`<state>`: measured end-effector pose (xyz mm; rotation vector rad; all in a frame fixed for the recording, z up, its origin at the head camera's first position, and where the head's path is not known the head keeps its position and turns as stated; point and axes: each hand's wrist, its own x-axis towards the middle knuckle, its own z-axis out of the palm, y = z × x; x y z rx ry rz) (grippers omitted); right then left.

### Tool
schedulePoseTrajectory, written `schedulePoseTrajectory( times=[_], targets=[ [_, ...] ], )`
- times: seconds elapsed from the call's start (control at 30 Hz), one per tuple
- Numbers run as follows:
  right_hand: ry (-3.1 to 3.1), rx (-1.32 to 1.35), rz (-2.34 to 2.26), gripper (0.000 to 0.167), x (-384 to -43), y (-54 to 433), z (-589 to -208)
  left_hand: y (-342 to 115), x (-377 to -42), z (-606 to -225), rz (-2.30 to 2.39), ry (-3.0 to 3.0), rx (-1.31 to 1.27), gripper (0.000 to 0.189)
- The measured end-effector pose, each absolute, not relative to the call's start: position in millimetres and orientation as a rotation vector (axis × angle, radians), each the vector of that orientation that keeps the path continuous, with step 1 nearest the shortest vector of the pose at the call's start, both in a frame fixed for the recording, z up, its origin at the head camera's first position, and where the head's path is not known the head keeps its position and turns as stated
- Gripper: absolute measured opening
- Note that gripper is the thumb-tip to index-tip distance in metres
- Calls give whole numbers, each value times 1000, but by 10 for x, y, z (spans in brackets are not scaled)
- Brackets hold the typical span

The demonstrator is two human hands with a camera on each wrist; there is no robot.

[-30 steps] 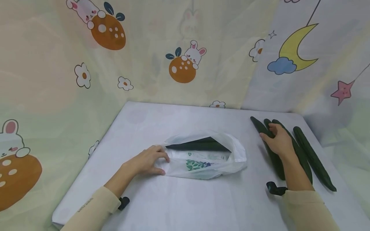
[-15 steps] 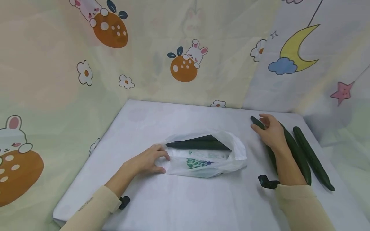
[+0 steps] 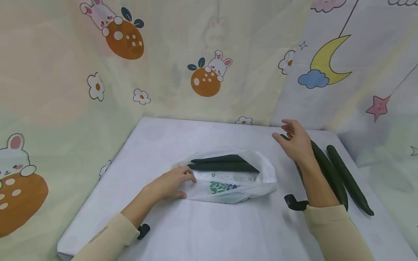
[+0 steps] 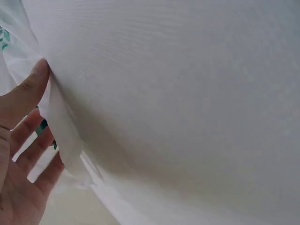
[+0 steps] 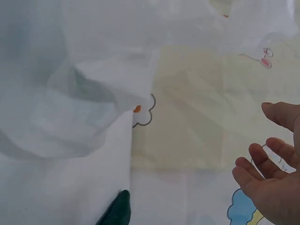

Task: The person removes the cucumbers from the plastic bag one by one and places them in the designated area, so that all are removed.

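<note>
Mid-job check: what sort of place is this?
Likely a small staged tabletop set, possibly for recording: a cartoon-printed backdrop stands behind and beside a white table, where long green cucumbers and a white plastic bag lie. I can't see beyond the backdrop.

Beige sleeves (image 3: 336, 230), black wrist cameras (image 3: 295, 203)

The bag (image 3: 225, 198) lay near the middle of the table (image 3: 209, 235), two cucumbers (image 3: 225, 166) inside, the left hand (image 3: 172, 183) at its left end; three further cucumbers (image 3: 329, 174) lay rightward, the right hand (image 3: 296, 142) over the leftmost; cloth (image 3: 254, 72) hung behind
</note>
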<state>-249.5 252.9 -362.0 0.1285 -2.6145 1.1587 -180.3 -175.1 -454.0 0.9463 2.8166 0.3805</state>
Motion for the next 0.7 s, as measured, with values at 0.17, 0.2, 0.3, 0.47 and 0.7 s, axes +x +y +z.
schedulePoseTrajectory(
  times=[0.17,0.2,0.3,0.47,0.7],
  targets=[
    [-2599,154,1135,63,-2483,2435,-3495,-1727,-1808,-4537,359,2778,918,64],
    [-2588,159,1135,62,-2480,2413,-3471,-1726,-1809,-4534,358,2767,919,65],
    [-2536,174,1152,57,-2473,2337,-3407,-1728,-1806,-4531,344,2743,925,63],
    [-2435,262,1221,56,-2479,2153,-3320,-1752,-1791,-4548,329,2737,946,55],
    [-2453,489,1219,51,-2495,1898,-3296,-1767,-1775,-4566,328,2730,973,54]
  ],
)
